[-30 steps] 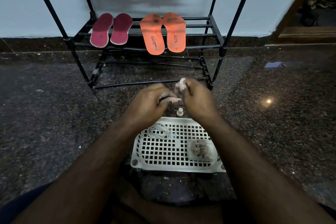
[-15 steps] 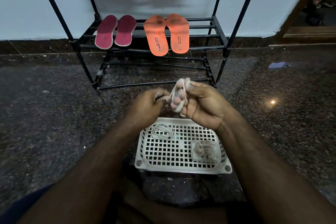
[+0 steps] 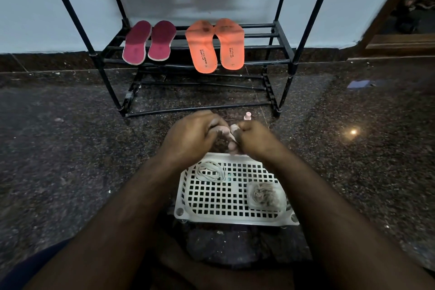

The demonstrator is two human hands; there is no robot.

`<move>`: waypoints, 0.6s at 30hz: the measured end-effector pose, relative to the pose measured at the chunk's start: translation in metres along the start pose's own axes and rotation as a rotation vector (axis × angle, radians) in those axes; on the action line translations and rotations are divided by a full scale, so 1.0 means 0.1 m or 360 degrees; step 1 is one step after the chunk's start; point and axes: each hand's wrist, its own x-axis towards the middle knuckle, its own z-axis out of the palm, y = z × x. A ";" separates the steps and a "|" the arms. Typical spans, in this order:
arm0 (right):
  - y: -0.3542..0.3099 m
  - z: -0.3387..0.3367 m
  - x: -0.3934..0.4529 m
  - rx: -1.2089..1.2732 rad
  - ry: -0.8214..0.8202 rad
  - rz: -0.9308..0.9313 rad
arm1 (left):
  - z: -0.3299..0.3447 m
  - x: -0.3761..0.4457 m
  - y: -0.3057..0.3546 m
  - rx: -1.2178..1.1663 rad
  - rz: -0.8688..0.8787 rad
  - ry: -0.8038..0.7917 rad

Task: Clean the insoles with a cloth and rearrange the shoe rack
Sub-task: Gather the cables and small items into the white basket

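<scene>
While both hands meet above the white tray point(image 3: 186, 195), our left hand point(image 3: 191, 136) and right hand point(image 3: 253, 136) curl their fingers on a pale cloth point(image 3: 233, 130); insoles wait at twelve o'clock: orange insoles point(image 3: 215, 45), maroon insoles point(image 3: 149, 42). Loose grip could drop it.

Black shoe rack point(image 3: 280, 37), maroon insoles point(image 3: 148, 42) beside orange insoles point(image 3: 214, 45), white tray point(image 3: 183, 198) on floor point(image 3: 70, 160)

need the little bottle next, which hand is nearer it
Right. The right hand is just below the bottle, almost touching it; the left hand is farther off to the bottle's left.
</scene>
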 end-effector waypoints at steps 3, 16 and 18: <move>-0.04 -0.07 -0.09 0.0681 -0.0474 0.0203 | 0.00 0.00 -0.06 -0.0150 -0.0079 0.0158; -0.12 -0.16 -0.10 0.1354 -0.0561 -0.0016 | 0.05 -0.03 0.07 -0.1222 -0.0617 -0.0454; -0.11 -0.18 -0.09 0.1307 -0.0533 -0.0021 | 0.03 -0.03 0.07 -0.1532 -0.0762 -0.0525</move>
